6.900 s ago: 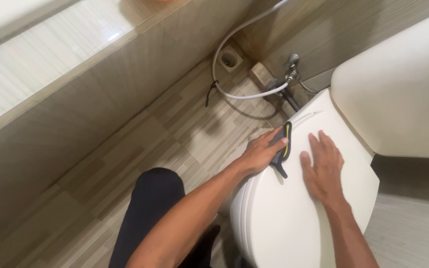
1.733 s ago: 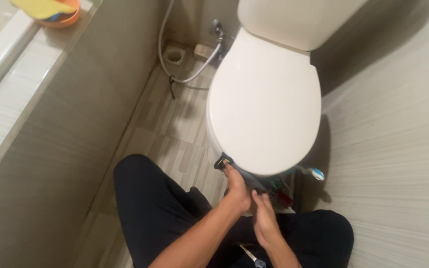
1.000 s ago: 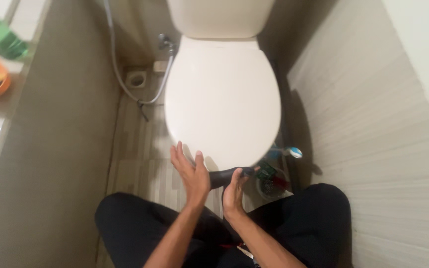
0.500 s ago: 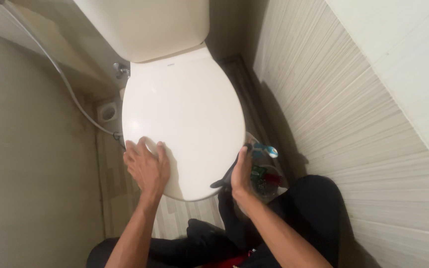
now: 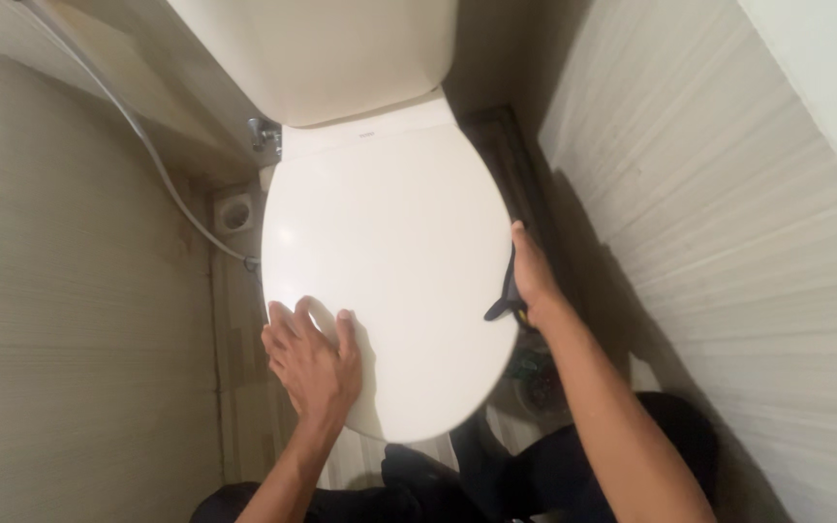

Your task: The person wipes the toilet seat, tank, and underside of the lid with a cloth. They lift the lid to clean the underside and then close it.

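The tiled wall rises on my right; the white tank sits ahead, and below it the closed toilet lid runs its long axis straight away from me. A spray hose trails down the left. My left hand lies flat, fingers spread, on the lid's near left part. My right hand is curled at the lid's right edge, gripping a dark tool pressed to the rim, nearer the hinge than my left.
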